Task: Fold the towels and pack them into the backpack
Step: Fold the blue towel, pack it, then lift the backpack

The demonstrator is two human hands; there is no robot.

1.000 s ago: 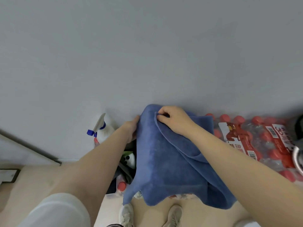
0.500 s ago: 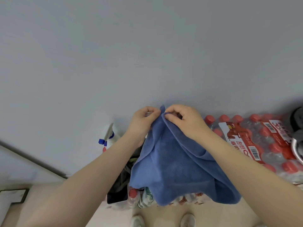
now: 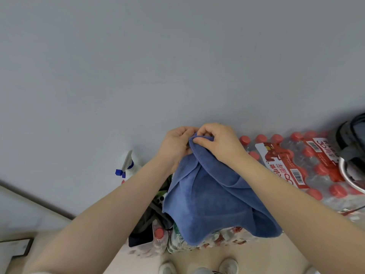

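Okay, both hands are up in front of the grey wall [image 3: 177,66], pinching the top edge of the blue towel [image 3: 213,202]. My left hand [image 3: 174,148] grips the hem from the left, fingers curled tight around it, and my right hand [image 3: 219,143] clamps the same edge just beside it, knuckles touching. That towel hangs down doubled between my forearms, its lower edge loose above the floor [image 3: 262,252]. Off to the right sit shrink-wrapped packs of red-capped water bottles [image 3: 308,165]. Left of the towel stands a white spray bottle [image 3: 129,167] with a blue nozzle. My shoes [image 3: 228,265] peek in below.
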